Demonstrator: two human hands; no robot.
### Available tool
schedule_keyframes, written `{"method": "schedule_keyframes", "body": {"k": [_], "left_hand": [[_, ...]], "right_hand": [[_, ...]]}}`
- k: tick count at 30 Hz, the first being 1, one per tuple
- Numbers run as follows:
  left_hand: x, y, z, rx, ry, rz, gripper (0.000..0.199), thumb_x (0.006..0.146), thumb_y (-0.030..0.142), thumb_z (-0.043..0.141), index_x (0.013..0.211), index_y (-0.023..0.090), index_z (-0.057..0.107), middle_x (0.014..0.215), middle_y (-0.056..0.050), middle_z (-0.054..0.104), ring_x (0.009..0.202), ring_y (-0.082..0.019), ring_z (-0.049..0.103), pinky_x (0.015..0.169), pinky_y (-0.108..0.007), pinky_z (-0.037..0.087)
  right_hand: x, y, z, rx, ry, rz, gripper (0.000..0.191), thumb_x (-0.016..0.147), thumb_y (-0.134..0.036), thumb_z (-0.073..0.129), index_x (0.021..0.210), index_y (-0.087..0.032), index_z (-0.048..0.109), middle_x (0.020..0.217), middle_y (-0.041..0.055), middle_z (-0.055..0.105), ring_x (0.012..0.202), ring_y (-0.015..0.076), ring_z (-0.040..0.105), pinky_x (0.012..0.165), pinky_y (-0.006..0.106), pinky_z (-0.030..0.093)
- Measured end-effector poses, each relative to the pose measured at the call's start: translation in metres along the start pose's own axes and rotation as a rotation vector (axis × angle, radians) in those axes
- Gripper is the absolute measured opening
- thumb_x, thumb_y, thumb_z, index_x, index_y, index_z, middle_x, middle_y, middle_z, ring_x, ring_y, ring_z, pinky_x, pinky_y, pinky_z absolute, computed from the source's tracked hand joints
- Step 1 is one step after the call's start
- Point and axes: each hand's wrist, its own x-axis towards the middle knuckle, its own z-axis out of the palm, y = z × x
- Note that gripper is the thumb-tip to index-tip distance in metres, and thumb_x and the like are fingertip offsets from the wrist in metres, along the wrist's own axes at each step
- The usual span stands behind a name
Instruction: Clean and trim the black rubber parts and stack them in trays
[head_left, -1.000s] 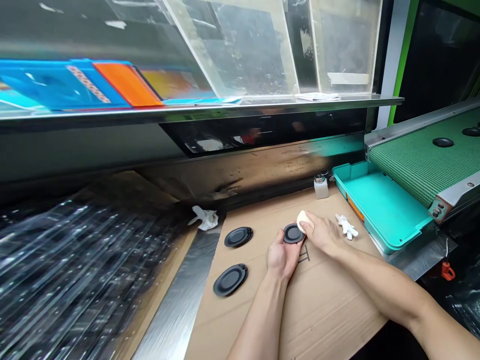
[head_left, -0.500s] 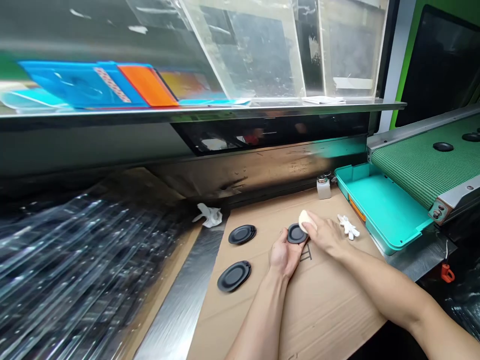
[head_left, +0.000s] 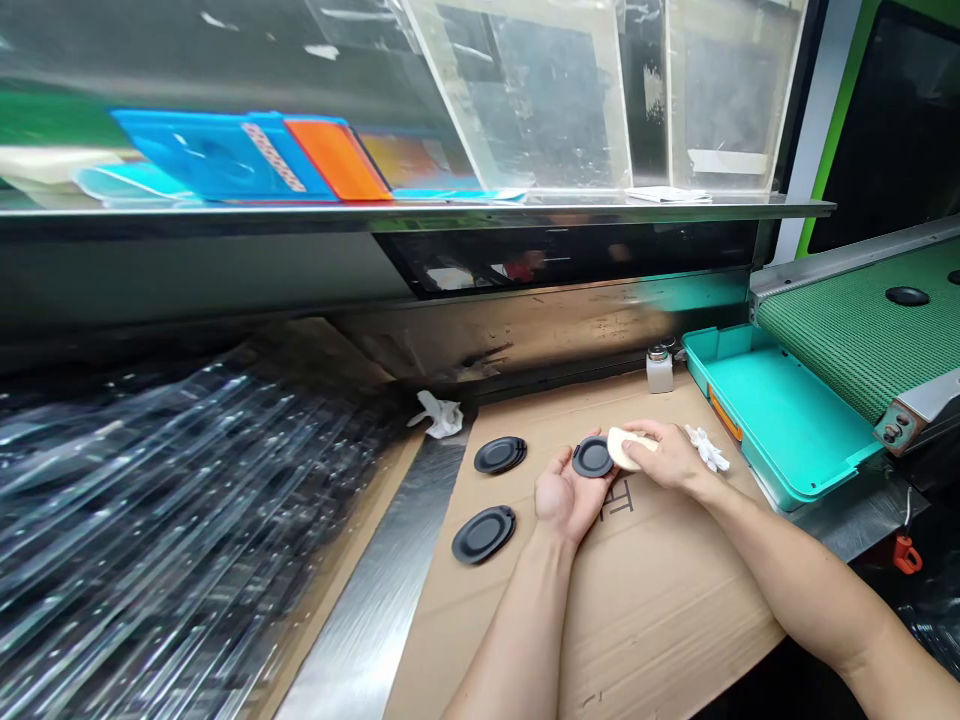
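Observation:
My left hand [head_left: 571, 500], palm up, holds a round black disc [head_left: 592, 457] with a raised rim over the cardboard sheet [head_left: 660, 610]. My right hand [head_left: 664, 455] pinches a cream-white round pad [head_left: 628, 449], its edge beside or against the disc's right side; I cannot tell whether they touch. To the left, black discs [head_left: 499, 455] lie overlapped on the cardboard, and nearer me sits another group of black discs [head_left: 483, 534]. A crumpled white cloth or glove [head_left: 706, 449] lies just right of my right hand.
A turquoise tray [head_left: 799, 478] stands right, below a green conveyor belt [head_left: 840, 320] carrying black discs. Behind my hands is a small white bottle [head_left: 660, 372]. Clear plastic trays [head_left: 187, 520] pile at left. A metal shelf [head_left: 450, 215] crosses above. Crumpled white tissue [head_left: 439, 415] lies at the back.
The pad has moved from the disc's upper right edge to its right side and now lies flatter. The disc faces me more fully. The whole view has shifted slightly.

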Motion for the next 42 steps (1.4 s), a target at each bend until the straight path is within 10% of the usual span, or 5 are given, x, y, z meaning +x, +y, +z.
{"method": "schedule_keyframes", "body": {"k": [11,22,32,42], "left_hand": [[-0.005,-0.021,0.007,0.218,0.013,0.028,0.032,0.097,0.025,0.045,0.097,0.010,0.072,0.099,-0.014,0.073,0.100,-0.025,0.069,0.098,-0.042,0.054],[-0.004,-0.005,0.005,0.119,-0.041,0.003,0.034,0.094,0.021,0.040,0.104,0.007,0.069,0.108,-0.019,0.071,0.099,-0.029,0.069,0.084,-0.048,0.060],[-0.005,0.015,0.001,-0.042,-0.050,-0.055,0.041,0.096,0.018,0.040,0.130,0.010,0.059,0.137,-0.025,0.059,0.123,-0.037,0.062,0.081,-0.048,0.063],[-0.015,0.017,0.008,-0.176,-0.108,-0.124,0.065,0.098,0.063,0.036,0.113,0.007,0.067,0.102,-0.019,0.070,0.085,-0.019,0.072,0.058,-0.019,0.061]], "right_hand": [[-0.002,0.005,0.001,-0.048,-0.280,-0.028,0.025,0.086,-0.033,0.065,0.105,-0.023,0.078,0.097,-0.0010,0.078,0.090,0.0170,0.071,0.080,0.023,0.050],[-0.002,0.003,-0.004,-0.346,0.005,0.033,0.038,0.098,-0.045,0.049,0.130,-0.034,0.067,0.121,-0.0004,0.074,0.112,0.0206,0.068,0.096,0.029,0.048],[0.008,0.004,-0.029,-0.442,0.039,-0.075,0.031,0.099,-0.042,0.051,0.101,-0.022,0.074,0.106,0.0063,0.074,0.101,0.0183,0.065,0.087,0.026,0.042],[0.008,-0.001,-0.040,-0.622,0.049,0.042,0.032,0.100,-0.040,0.049,0.096,-0.021,0.074,0.103,0.0077,0.074,0.098,0.0200,0.065,0.079,0.027,0.040]]}}
